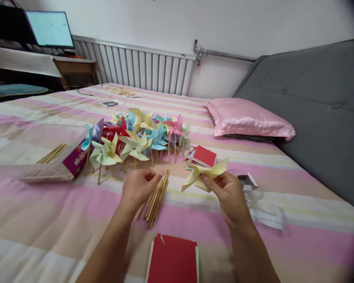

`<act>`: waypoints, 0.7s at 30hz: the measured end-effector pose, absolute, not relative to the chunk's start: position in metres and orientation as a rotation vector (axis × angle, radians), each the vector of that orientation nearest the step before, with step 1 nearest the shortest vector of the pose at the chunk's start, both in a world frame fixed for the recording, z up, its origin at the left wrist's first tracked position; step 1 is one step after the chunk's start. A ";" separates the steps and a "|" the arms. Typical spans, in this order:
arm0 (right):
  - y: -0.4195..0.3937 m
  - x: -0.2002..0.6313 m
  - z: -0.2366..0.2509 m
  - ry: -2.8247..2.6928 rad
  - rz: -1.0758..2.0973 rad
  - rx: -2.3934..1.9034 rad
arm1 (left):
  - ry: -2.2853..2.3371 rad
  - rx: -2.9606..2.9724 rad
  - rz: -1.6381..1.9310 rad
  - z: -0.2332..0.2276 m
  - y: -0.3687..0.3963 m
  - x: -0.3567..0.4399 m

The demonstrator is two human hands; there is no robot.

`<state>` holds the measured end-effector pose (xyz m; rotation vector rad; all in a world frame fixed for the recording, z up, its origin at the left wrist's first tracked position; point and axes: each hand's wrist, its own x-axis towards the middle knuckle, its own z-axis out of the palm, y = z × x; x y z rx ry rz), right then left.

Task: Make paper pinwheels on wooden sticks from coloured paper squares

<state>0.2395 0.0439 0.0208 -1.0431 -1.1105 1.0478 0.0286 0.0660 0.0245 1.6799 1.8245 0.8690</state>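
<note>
A pale yellow paper pinwheel [211, 169] without a visible stick is in my right hand [228, 192], pinched at its centre between thumb and fingers. My left hand [140, 186] is closed, thumb against the curled fingers, right by the upper end of a bundle of thin wooden sticks [155, 204] lying on the bed. Whether it grips anything is hidden. In front of me lies a stack of red paper squares [174, 259], with pale sheets showing at its sides. Beyond my hands, several finished pinwheels [135, 147] in many colours stand upright on sticks.
A clear plastic box [48, 175] with more sticks sits at the left. Behind my right hand is a smaller pile of coloured paper [205, 156]. Clear plastic packaging [270, 216] lies at the right. A pink pillow [247, 118] rests near the grey headboard [312, 86].
</note>
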 end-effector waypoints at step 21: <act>0.043 0.237 0.022 -1.108 1.099 -1.044 | 2.214 1.901 0.127 -0.014 0.081 0.034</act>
